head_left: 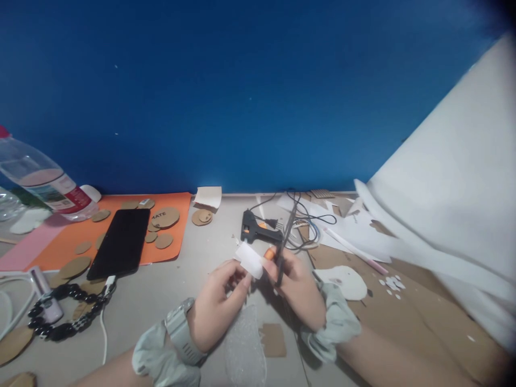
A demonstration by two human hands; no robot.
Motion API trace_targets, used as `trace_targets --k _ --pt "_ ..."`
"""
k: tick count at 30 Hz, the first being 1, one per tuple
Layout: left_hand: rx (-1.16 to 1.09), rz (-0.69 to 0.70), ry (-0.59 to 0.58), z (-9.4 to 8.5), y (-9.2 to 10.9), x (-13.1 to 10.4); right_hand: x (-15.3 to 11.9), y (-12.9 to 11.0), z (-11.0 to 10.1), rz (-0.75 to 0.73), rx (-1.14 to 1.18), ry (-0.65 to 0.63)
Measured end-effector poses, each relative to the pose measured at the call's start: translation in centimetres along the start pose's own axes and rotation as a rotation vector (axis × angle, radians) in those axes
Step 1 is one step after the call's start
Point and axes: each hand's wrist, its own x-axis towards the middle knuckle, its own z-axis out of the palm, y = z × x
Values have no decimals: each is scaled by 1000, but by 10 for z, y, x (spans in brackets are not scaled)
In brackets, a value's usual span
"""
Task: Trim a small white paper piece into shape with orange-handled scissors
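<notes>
A small piece of white paper [249, 260] is pinched between the fingers and thumb of my left hand [217, 301]. My right hand [300, 287] is closed around a pair of scissors [287, 231] with an orange handle, its dark blades pointing up and away from the paper. The right thumb tip meets the paper's right edge. Just beyond both hands lies a black glue gun [260, 230] with its cable. Below them, a clear crinkled plastic piece [245, 349] rests beside a small cardboard square [274, 339].
On the left, a phone [121, 242] and cardboard discs lie on an orange sheet [184, 215], near a plastic bottle [52, 183] and beaded bracelet [66, 336]. To the right are paper scraps [358, 234], a pink-and-white pen [355, 250], a white cut-out [349, 282] and cardboard [403, 317]. A blue wall stands behind.
</notes>
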Motion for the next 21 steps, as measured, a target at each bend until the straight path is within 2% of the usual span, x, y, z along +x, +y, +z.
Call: trace_targets --k 6,16,18,21 --pt "11 -16 -15 0 -1 1 -1 -3 0 -18 -36 4" --pt "-36 -12 -26 -2 2 -1 2 -9 1 -25 41 68" --pt "-22 -19 -1 -2 2 -1 2 -11 1 -17 49 78" --pt "47 21 116 -1 -1 -1 3 -10 2 34 27 102"
